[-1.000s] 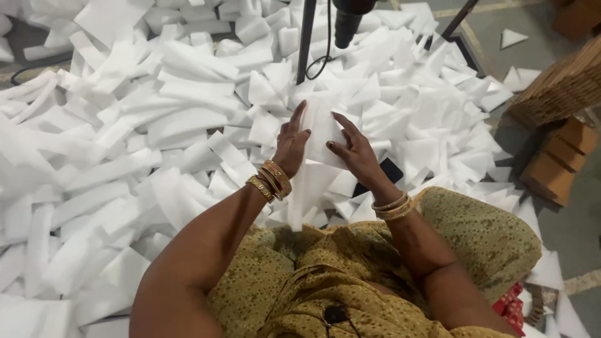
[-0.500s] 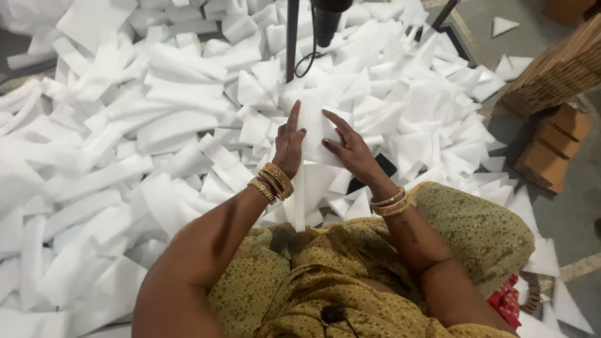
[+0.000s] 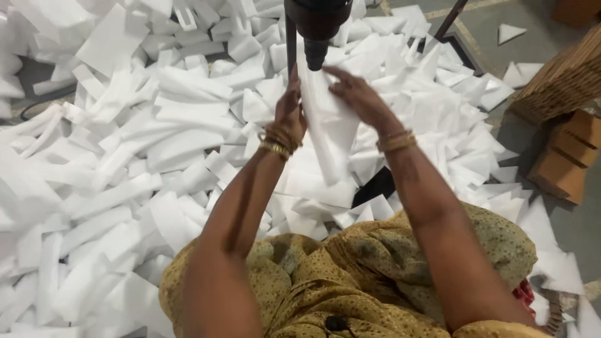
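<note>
Both my hands hold a stack of white foam sheets (image 3: 325,128) upright in front of me. My left hand (image 3: 290,112) grips its left side, bangles on the wrist. My right hand (image 3: 358,97) lies over its upper right side, fingers spread along the top. The stack's upper end reaches up under a dark machine head (image 3: 316,25) that hangs from the top of the view. I sit on the floor in a mustard patterned garment (image 3: 350,275), with the foam above my lap.
A large heap of white foam strips and offcuts (image 3: 138,150) covers the floor to the left and ahead. Stacked brown cardboard (image 3: 566,78) and boxes (image 3: 563,163) stand at the right. A dark metal leg (image 3: 452,19) slants at the upper right.
Both hands have lifted the foam stack up and forward, bringing its top end under the dark machine head. The view has tilted closer to the machine.
</note>
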